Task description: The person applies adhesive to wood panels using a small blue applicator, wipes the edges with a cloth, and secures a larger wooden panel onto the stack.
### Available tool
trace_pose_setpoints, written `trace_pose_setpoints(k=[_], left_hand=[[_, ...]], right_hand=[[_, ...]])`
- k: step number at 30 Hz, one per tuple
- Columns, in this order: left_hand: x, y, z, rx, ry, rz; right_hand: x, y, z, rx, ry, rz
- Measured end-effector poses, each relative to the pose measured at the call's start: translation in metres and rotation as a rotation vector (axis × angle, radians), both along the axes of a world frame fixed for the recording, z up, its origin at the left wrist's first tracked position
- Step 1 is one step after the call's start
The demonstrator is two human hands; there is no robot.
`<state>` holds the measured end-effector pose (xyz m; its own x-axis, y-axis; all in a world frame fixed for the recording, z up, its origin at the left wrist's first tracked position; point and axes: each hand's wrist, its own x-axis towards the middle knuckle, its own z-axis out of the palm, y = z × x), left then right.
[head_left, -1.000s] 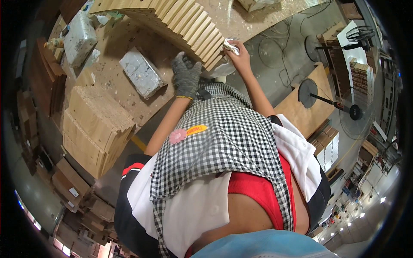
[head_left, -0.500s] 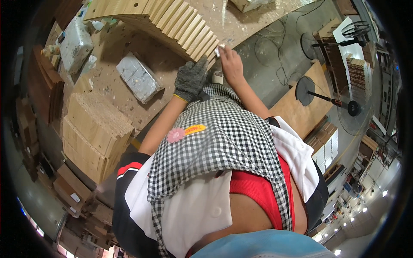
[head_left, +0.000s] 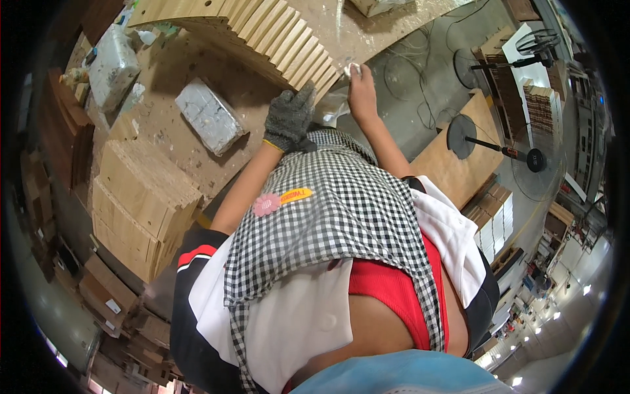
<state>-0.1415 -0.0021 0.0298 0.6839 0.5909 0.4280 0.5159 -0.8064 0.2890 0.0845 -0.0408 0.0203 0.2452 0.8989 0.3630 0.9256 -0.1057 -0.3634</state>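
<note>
A row of light wooden boards (head_left: pixel 282 41) stands overlapped like steps on the workbench, curving toward me. My left hand (head_left: pixel 289 119), in a dark grey knit glove with a yellow cuff edge, lies against the near end of this row, its fingers stretched out onto the last boards. Bare and closed, my right hand (head_left: pixel 362 92) pinches a small white wad (head_left: pixel 353 68) just right of the row's end. The wad's material is too small to make out. Below the end boards, some clear, shiny film (head_left: pixel 336 106) shows between my hands.
On the workbench (head_left: pixel 164 85) sits a grey-white wrapped block (head_left: pixel 209 117), with another wrapped bundle (head_left: pixel 113 69) farther left. Stacked curved wooden pieces (head_left: pixel 141 207) stand at the near left. Fans (head_left: pixel 535 159) and a wooden panel (head_left: pixel 459 157) are to the right; cables (head_left: pixel 420 79) lie on the floor.
My right hand has moved right, away from the boards' end, with the white wad in it. The clear film has come into sight between my hands. My left hand stays by the boards.
</note>
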Motion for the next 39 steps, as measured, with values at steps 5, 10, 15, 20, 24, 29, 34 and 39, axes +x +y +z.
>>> trace_pose_setpoints(k=[5,10,15,20,24,29,34,39], left_hand=[[-0.007,0.016,0.017,-0.053,-0.079,-0.137],[-0.010,0.026,-0.007,-0.066,-0.064,-0.154],[-0.020,0.030,-0.003,-0.178,-0.001,-0.146],[-0.018,0.038,-0.004,-0.155,-0.009,-0.146],[-0.018,0.040,-0.006,-0.141,-0.050,-0.142],[-0.010,0.037,-0.002,-0.114,-0.167,-0.174],[-0.012,0.040,0.006,-0.103,0.031,-0.108],[-0.013,0.024,0.040,-0.063,-0.079,-0.089]], right_hand=[[-0.023,-0.013,0.019,0.042,0.239,0.049],[-0.039,-0.038,-0.007,-0.025,-0.050,0.362],[-0.049,-0.033,0.020,0.018,0.272,0.315],[-0.069,-0.031,-0.018,0.009,0.056,0.409],[-0.064,-0.031,0.004,-0.070,0.077,0.700],[-0.068,-0.033,0.008,-0.005,0.112,0.374],[-0.038,-0.026,0.031,-0.115,0.066,0.827],[0.013,0.022,0.152,0.260,0.018,0.384]])
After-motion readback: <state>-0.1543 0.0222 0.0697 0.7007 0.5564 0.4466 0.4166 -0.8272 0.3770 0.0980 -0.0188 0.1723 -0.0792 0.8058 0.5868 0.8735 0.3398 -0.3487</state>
